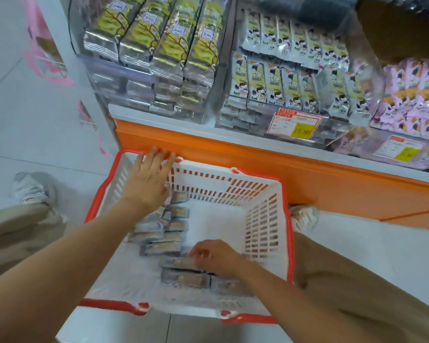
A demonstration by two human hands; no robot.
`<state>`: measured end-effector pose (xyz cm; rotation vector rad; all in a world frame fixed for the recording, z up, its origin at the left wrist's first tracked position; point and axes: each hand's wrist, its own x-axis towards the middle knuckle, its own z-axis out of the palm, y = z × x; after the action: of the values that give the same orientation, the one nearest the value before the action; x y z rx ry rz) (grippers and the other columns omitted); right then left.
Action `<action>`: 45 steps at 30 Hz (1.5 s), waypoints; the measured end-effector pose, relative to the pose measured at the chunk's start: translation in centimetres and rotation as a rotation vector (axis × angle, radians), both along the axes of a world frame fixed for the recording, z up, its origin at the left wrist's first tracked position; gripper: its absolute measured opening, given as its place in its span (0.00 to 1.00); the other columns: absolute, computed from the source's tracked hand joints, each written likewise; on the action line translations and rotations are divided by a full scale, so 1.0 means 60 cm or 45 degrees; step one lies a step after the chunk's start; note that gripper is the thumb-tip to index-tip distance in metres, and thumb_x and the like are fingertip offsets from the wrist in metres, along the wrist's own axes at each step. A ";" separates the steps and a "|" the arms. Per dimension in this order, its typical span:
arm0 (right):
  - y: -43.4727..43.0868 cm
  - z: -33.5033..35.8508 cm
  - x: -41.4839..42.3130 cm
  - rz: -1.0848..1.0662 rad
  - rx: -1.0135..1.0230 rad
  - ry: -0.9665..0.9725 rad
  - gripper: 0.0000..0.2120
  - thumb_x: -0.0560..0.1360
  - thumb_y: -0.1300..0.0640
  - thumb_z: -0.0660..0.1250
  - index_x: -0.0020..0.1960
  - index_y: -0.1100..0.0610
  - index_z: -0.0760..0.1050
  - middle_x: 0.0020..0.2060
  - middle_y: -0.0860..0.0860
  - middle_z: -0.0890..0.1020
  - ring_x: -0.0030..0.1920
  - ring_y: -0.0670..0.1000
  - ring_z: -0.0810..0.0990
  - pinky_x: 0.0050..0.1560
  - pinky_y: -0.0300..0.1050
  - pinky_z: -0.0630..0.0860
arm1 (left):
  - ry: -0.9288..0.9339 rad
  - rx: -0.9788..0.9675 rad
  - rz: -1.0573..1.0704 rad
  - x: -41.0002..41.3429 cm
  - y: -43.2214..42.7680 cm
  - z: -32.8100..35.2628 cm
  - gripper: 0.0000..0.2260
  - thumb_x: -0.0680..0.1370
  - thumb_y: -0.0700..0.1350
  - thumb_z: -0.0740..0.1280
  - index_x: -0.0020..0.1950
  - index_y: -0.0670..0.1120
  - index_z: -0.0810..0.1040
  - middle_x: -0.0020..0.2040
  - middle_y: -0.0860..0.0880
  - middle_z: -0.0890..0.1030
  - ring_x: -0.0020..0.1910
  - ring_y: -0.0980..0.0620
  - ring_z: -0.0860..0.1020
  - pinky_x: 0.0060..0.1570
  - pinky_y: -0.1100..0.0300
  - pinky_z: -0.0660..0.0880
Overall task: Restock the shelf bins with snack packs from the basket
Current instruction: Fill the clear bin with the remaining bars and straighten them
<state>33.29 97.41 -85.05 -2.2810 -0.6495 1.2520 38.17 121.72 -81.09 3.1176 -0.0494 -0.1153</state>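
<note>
At 11 o'clock inside white basket w/ red rim: L hand, spread wide, fingers straight, nothing held, fingertips by far rim. At 6 o'clock: R hand, fingers curled onto grey pack among snack packs strewn along basket's left side & near end. Shelf bins at 12 o'clock above orange ledge, stocked w/ rows of packs.

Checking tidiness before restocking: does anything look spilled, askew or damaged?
Nothing looks spilled or damaged. The snack packs in the basket lie jumbled at uneven angles; those in the shelf bins stand in rows.
</note>
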 end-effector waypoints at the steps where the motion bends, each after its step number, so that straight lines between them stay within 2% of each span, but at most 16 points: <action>1: 0.000 -0.016 -0.004 0.007 -0.042 0.040 0.14 0.77 0.53 0.68 0.62 0.53 0.78 0.60 0.52 0.79 0.57 0.51 0.78 0.60 0.45 0.74 | -0.021 -0.008 -0.007 0.000 0.004 -0.010 0.39 0.77 0.52 0.68 0.81 0.47 0.48 0.79 0.41 0.56 0.79 0.41 0.50 0.76 0.42 0.44; 4: 0.001 -0.048 -0.013 0.033 -0.135 0.133 0.15 0.77 0.53 0.68 0.62 0.54 0.77 0.59 0.52 0.80 0.55 0.50 0.78 0.54 0.39 0.73 | -0.089 -0.031 -0.026 0.001 0.012 -0.034 0.38 0.74 0.48 0.72 0.79 0.44 0.58 0.75 0.39 0.65 0.76 0.38 0.59 0.75 0.40 0.51; 6: 0.000 -0.069 -0.019 0.119 -0.222 0.119 0.04 0.77 0.49 0.67 0.51 0.48 0.77 0.47 0.49 0.81 0.47 0.51 0.77 0.44 0.41 0.73 | -0.124 -0.028 -0.021 0.001 0.012 -0.045 0.37 0.74 0.46 0.72 0.79 0.45 0.58 0.75 0.39 0.65 0.76 0.39 0.59 0.75 0.40 0.51; 7: 0.000 -0.077 -0.022 0.167 -0.249 0.097 0.05 0.78 0.48 0.65 0.43 0.44 0.72 0.39 0.46 0.77 0.43 0.51 0.76 0.39 0.41 0.71 | -0.135 -0.029 -0.013 0.002 0.011 -0.047 0.37 0.74 0.46 0.71 0.79 0.45 0.57 0.75 0.40 0.65 0.76 0.39 0.58 0.76 0.40 0.50; 9: 0.000 -0.092 -0.027 0.207 -0.311 0.093 0.09 0.78 0.46 0.65 0.41 0.46 0.68 0.34 0.44 0.71 0.38 0.49 0.74 0.37 0.43 0.68 | -0.129 -0.030 0.012 0.001 0.008 -0.052 0.38 0.75 0.45 0.70 0.80 0.46 0.54 0.76 0.41 0.63 0.77 0.40 0.56 0.76 0.41 0.47; 13: 0.003 -0.102 -0.025 0.225 -0.366 0.167 0.07 0.74 0.52 0.68 0.47 0.55 0.76 0.40 0.53 0.80 0.38 0.51 0.77 0.40 0.45 0.75 | -0.126 -0.058 0.042 0.001 0.001 -0.056 0.39 0.74 0.43 0.71 0.80 0.45 0.53 0.77 0.40 0.61 0.78 0.40 0.53 0.76 0.42 0.46; 15: 0.001 -0.102 -0.021 0.196 -0.335 0.193 0.09 0.73 0.51 0.70 0.49 0.54 0.77 0.43 0.52 0.81 0.43 0.52 0.79 0.45 0.47 0.78 | -0.122 -0.058 0.055 0.001 -0.001 -0.055 0.39 0.74 0.42 0.70 0.80 0.45 0.53 0.77 0.40 0.61 0.78 0.40 0.53 0.76 0.42 0.45; 19: -0.006 -0.077 -0.002 0.009 -0.210 0.190 0.16 0.74 0.48 0.71 0.58 0.56 0.77 0.53 0.53 0.81 0.51 0.52 0.78 0.49 0.42 0.73 | -0.092 -0.083 0.068 0.002 -0.006 -0.044 0.39 0.75 0.42 0.68 0.80 0.45 0.51 0.78 0.40 0.58 0.79 0.40 0.50 0.77 0.43 0.45; 22: -0.015 -0.033 0.022 -0.229 -0.028 0.112 0.15 0.76 0.48 0.70 0.57 0.57 0.80 0.54 0.52 0.82 0.51 0.48 0.79 0.55 0.41 0.74 | -0.056 -0.121 0.073 -0.002 -0.021 -0.024 0.38 0.76 0.44 0.67 0.80 0.41 0.50 0.78 0.38 0.57 0.78 0.39 0.52 0.76 0.44 0.46; 24: -0.025 -0.003 0.037 -0.399 0.114 0.081 0.13 0.77 0.51 0.69 0.56 0.58 0.81 0.50 0.50 0.83 0.48 0.47 0.81 0.52 0.39 0.76 | -0.067 -0.144 0.006 -0.010 -0.039 -0.008 0.37 0.74 0.45 0.69 0.79 0.38 0.55 0.75 0.35 0.61 0.75 0.36 0.59 0.75 0.44 0.53; 27: -0.045 0.045 0.059 -0.647 0.294 0.002 0.11 0.77 0.56 0.69 0.57 0.59 0.81 0.44 0.47 0.82 0.43 0.44 0.80 0.44 0.33 0.75 | 0.005 -0.287 -0.287 -0.022 -0.072 0.021 0.29 0.77 0.48 0.68 0.76 0.43 0.65 0.72 0.40 0.66 0.70 0.40 0.66 0.70 0.47 0.61; 31: -0.070 0.107 0.085 -0.846 0.454 -0.146 0.11 0.76 0.58 0.70 0.57 0.60 0.80 0.47 0.51 0.83 0.46 0.43 0.81 0.45 0.34 0.76 | 0.060 -0.414 -0.513 -0.032 -0.104 0.063 0.23 0.76 0.57 0.62 0.68 0.51 0.76 0.62 0.49 0.74 0.59 0.48 0.74 0.60 0.53 0.67; 34: -0.085 0.158 0.094 -0.903 0.511 -0.197 0.12 0.75 0.58 0.72 0.58 0.57 0.80 0.53 0.51 0.82 0.53 0.48 0.80 0.51 0.38 0.77 | -0.047 -0.435 -0.579 -0.036 -0.123 0.089 0.23 0.74 0.57 0.65 0.67 0.49 0.76 0.58 0.49 0.77 0.56 0.47 0.76 0.56 0.51 0.72; 37: -0.095 0.210 0.090 -0.884 0.614 -0.209 0.12 0.75 0.57 0.72 0.58 0.56 0.79 0.51 0.51 0.82 0.51 0.48 0.80 0.47 0.35 0.77 | -0.240 -0.446 -0.633 -0.040 -0.137 0.119 0.17 0.75 0.52 0.69 0.61 0.48 0.78 0.51 0.48 0.79 0.48 0.46 0.78 0.46 0.51 0.75; 40: -0.102 0.262 0.077 -0.884 0.743 -0.257 0.12 0.78 0.54 0.68 0.59 0.56 0.78 0.49 0.57 0.83 0.45 0.47 0.80 0.47 0.38 0.77 | -0.308 -0.549 -0.556 -0.049 -0.148 0.150 0.15 0.76 0.52 0.67 0.59 0.47 0.78 0.47 0.50 0.80 0.44 0.47 0.79 0.44 0.52 0.75; 45: -0.107 0.311 0.048 -0.870 0.884 -0.237 0.19 0.76 0.47 0.66 0.66 0.51 0.71 0.55 0.53 0.81 0.52 0.46 0.80 0.56 0.43 0.77 | -0.198 -1.078 -0.189 -0.058 -0.169 0.189 0.08 0.80 0.48 0.66 0.58 0.49 0.77 0.46 0.56 0.80 0.44 0.57 0.77 0.43 0.59 0.74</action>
<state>36.20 90.98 -66.38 -1.7829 -0.2493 0.3994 34.72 111.56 -69.77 2.2674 -0.2565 0.1190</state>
